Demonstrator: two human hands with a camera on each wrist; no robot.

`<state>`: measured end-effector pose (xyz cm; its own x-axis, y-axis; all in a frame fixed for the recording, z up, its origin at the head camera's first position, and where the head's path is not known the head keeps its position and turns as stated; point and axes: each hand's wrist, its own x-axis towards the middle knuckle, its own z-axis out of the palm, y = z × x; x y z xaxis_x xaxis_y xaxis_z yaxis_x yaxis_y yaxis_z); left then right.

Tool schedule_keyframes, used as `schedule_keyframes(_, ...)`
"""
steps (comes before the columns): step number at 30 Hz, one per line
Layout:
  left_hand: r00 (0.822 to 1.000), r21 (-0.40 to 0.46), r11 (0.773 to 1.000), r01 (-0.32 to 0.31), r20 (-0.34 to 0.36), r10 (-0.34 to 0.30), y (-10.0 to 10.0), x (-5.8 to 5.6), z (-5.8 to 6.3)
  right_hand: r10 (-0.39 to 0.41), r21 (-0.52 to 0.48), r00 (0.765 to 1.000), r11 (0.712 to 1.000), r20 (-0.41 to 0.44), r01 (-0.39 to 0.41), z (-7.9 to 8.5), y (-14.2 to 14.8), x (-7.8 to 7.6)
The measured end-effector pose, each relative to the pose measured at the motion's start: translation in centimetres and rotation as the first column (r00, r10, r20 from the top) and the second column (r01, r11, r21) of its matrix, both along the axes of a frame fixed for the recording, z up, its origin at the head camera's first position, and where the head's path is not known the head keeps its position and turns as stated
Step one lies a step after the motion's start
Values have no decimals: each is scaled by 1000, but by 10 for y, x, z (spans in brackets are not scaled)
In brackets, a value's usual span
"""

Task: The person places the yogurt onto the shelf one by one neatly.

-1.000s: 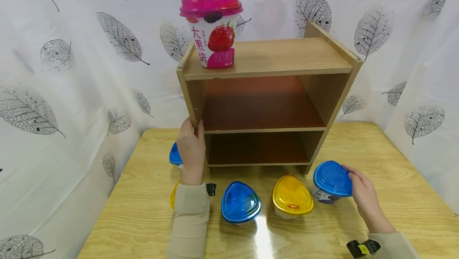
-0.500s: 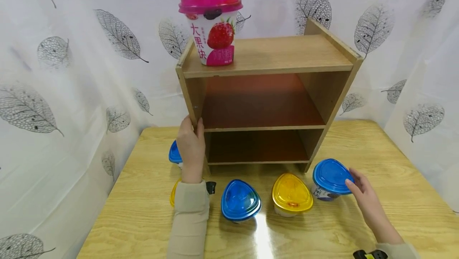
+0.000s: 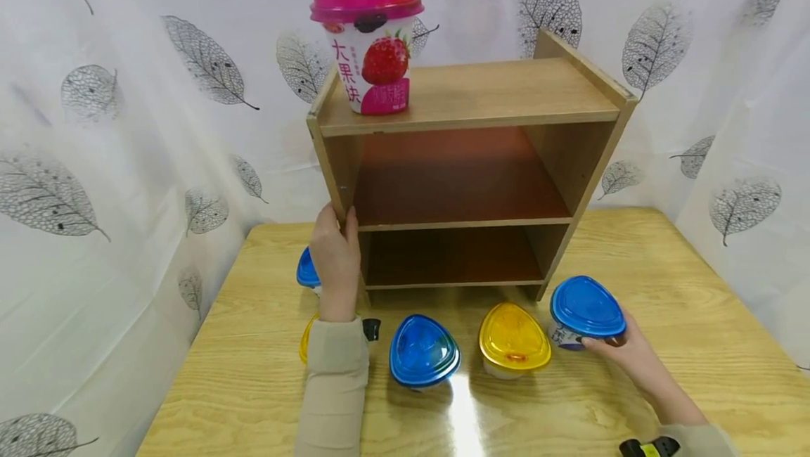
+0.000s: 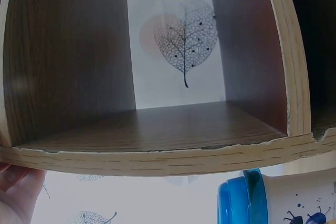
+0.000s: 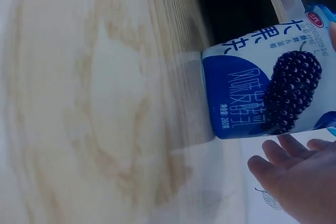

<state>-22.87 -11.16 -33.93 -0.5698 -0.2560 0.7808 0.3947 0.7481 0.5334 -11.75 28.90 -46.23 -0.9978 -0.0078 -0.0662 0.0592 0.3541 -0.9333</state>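
Note:
In the head view my left hand grips the front edge of the left side panel of a small wooden shelf unit. The left wrist view has only part of that hand, against the panel edge. My right hand holds a blue-lidded yogurt cup right of the shelf, thumb in front below the lid. The right wrist view shows this cup's blackberry print, with the fingers close along one side. A pink-lidded strawberry yogurt cup stands on the shelf's top board.
A blue-lidded cup and a yellow-lidded cup stand on the wooden table before the shelf. Left of it, another blue-lidded cup and a yellow lid are partly hidden by my left arm. A leaf-patterned curtain hangs behind.
My right hand loosened from the cup's lid side, then closed around the cup lower down, its thumb now in front under the lid. The left hand stays on the panel. The head view shifted slightly.

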Motion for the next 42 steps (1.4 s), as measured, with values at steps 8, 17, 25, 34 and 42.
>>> schedule_keyframes(8,1000,7,1000,8,-5,-8,0,0,1,14,-30,1000,999,14,-14,-7,-4,-5)
schedule_keyframes(17,1000,3,1000,2,4,-2,0,0,0,-11,-69,998,998,58,15,-11,-8,-9)
schedule_keyframes(25,1000,7,1000,8,-1,-8,-1,0,-1,-36,-102,999,994,34,39,-15,-11,-11)
schedule_keyframes(34,1000,1,1000,6,8,-6,-2,0,-1,-46,-85,999,995,27,48,-18,-12,-11)
schedule_keyframes(42,1000,5,1000,7,7,-7,-2,0,-1,-63,-61,997,996,-38,60,-14,-14,-11)
